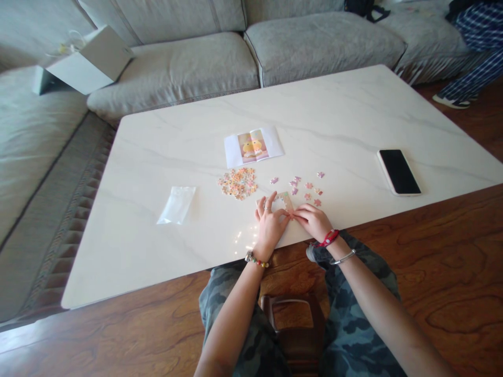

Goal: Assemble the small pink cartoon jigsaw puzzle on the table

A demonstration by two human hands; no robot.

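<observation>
My left hand [269,222] rests on the white marble table [196,251] with its fingers spread and lying on a small joined strip of puzzle pieces [283,199]. My right hand [313,219] lies beside it, fingers curled and pinched at the strip's near end. A heap of loose puzzle pieces [237,183] sits just beyond my left hand. Several single pieces [307,186] are scattered beyond my right hand. A reference picture [253,146] on white paper lies farther back.
An empty clear plastic bag [176,204] lies to the left. A black phone [398,171] lies at the right. A grey sofa [196,68] wraps the far side, with a white box [90,60] on it. Another person's legs [471,63] are at the top right.
</observation>
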